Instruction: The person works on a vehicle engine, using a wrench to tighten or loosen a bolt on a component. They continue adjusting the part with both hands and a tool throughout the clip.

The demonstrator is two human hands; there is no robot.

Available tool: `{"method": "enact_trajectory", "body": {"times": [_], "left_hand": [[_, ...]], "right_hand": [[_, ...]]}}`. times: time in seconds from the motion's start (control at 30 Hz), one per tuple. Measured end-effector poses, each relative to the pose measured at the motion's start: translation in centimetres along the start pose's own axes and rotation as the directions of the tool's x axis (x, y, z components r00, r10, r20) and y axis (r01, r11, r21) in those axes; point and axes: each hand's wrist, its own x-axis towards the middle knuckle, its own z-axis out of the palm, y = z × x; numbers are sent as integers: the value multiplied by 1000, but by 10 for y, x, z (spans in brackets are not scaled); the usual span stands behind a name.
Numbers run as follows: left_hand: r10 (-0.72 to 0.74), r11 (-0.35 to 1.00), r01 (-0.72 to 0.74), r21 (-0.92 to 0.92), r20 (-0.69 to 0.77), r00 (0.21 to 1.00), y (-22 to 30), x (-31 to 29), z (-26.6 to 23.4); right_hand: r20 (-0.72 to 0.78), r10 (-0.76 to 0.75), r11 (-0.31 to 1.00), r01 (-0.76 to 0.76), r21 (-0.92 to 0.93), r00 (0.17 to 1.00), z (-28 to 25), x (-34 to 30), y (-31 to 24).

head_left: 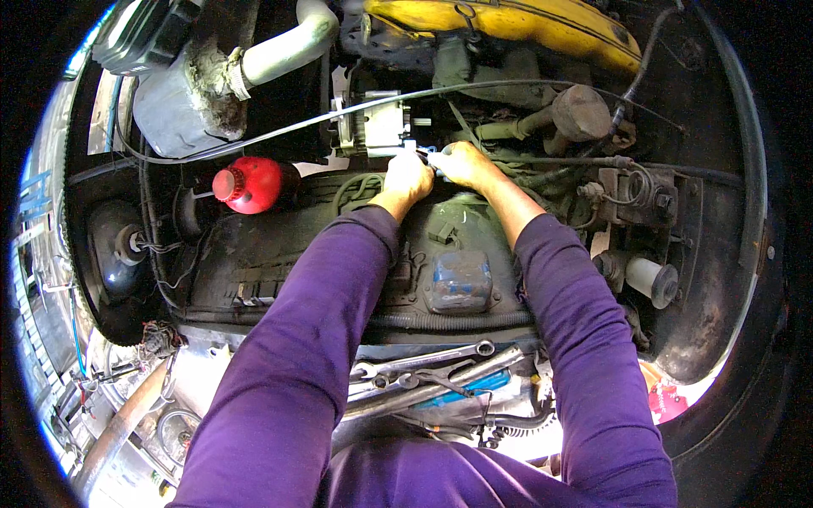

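Both my arms, in purple sleeves, reach forward into an open engine bay. Just beneath a silver alternator (385, 125), my left hand (407, 179) is closed, with its back toward me. Close beside it on the right, my right hand (466, 166) is also closed, thumb and fingers drawn together. Between the hands shows a small dark and bluish piece, partly covered by the fingers; its kind is too small to tell. A thin grey cable (305, 127) arches across above both hands.
A red rounded bottle (254, 184) stands to the left. Beyond it are a grey canister (182, 114) and pale pipe (288, 49). A yellow engine cover (508, 21) spans the far side. Wrenches (432, 360) lie near me. A white-bodied filter (648, 278) sits right.
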Motion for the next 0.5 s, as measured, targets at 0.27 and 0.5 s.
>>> {"method": "enact_trajectory", "body": {"times": [0.27,0.5], "left_hand": [[327,791,-436,429,306,894,-12,26,6],[238,957,-257,132,144,961,26,-73,-209]], "right_hand": [[26,-16,963,8,268,1000,-55,-36,-46],[-235,-461,852,353,-386,856,-144,-234,-147]]}}
